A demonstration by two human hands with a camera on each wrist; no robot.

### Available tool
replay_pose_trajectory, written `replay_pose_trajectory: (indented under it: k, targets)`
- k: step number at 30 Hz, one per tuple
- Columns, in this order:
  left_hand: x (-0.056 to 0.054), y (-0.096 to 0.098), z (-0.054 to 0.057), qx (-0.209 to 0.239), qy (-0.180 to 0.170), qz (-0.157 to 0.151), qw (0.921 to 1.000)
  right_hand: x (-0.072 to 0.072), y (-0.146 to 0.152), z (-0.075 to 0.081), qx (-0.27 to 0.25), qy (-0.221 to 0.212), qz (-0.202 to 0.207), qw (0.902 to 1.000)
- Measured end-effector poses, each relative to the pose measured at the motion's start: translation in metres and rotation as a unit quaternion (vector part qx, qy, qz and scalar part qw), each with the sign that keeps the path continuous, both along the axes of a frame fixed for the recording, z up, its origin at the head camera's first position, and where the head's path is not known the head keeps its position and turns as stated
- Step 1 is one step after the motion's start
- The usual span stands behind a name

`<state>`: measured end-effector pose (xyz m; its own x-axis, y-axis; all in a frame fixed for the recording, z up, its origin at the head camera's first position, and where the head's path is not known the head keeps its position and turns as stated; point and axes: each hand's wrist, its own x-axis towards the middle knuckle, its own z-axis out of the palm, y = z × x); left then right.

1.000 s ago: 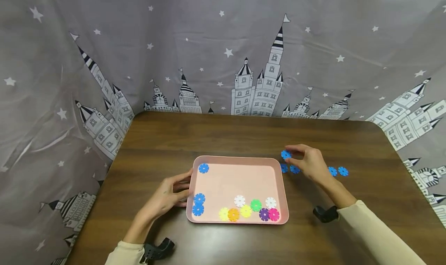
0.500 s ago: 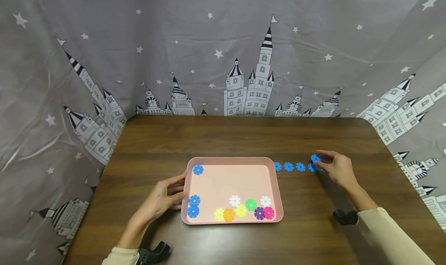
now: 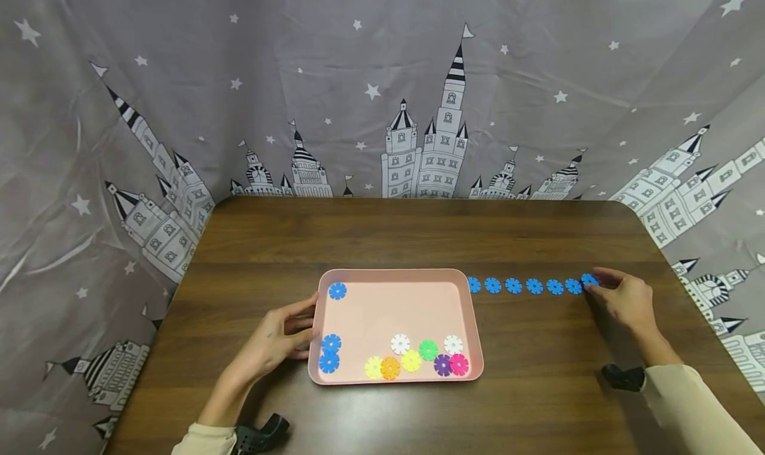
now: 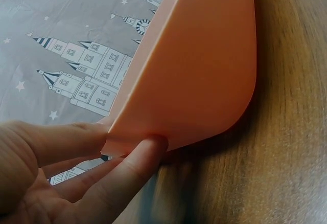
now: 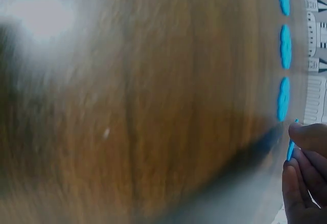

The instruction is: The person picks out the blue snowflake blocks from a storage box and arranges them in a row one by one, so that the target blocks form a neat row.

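My left hand (image 3: pixel 267 343) grips the left side of a pink tray (image 3: pixel 394 275). In the left wrist view, fingers hold the rim and outer wall of the tray (image 4: pixel 204 55). Inside lie blue notched plastic discs at the left, and yellow, orange, white, green, purple and pink ones along the front. To the right of the tray, a row of blue discs (image 3: pixel 534 286) runs along the table. At the row's right end my right hand (image 3: pixel 627 302) pinches a blue disc (image 3: pixel 588 279); the right wrist view shows this disc (image 5: pixel 290 150) edge-on between thumb and fingers.
The brown wooden table (image 3: pixel 418 236) extends behind and in front of the tray. A grey curtain (image 3: pixel 358 76) with castles and stars hangs behind it. Black wrist straps (image 3: pixel 263 434) sit on both forearms.
My right hand has carried the blue disc rightward along the row to its far end. My left hand keeps its grip on the tray. The head view has shifted slightly.
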<state>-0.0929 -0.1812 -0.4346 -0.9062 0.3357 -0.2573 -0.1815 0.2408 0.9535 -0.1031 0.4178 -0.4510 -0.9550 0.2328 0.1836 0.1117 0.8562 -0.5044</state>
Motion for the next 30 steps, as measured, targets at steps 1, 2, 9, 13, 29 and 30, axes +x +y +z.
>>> replay_pose_trajectory:
  k: [1,2,9,13,29,30]
  targets:
    - [0.0003,-0.0002,0.0,0.001,0.001,-0.001,1.0,0.0006,0.0019,-0.0009,0.0,-0.001,-0.002,1.0]
    - [0.0007,-0.0003,0.0001,0.002,0.002,-0.002,1.0,0.0011,0.0034,-0.0019,0.0,-0.002,-0.002,1.0]
    - [0.0009,0.0,-0.0001,-0.003,0.001,0.0,1.0,0.003,0.0045,-0.005,-0.009,-0.026,-0.002,0.9996]
    - [-0.0001,0.0002,-0.0004,-0.008,0.001,0.003,1.0,0.0032,0.0035,-0.0049,-0.004,-0.017,-0.003,0.9998]
    - [0.0001,-0.001,0.0001,-0.007,0.003,0.003,1.0,0.0053,0.0027,-0.0083,0.001,-0.011,-0.004,0.9999]
    - [0.0,-0.0011,-0.0001,-0.006,0.003,0.002,1.0,0.0055,0.0027,-0.0085,0.0,-0.012,-0.004,0.9999]
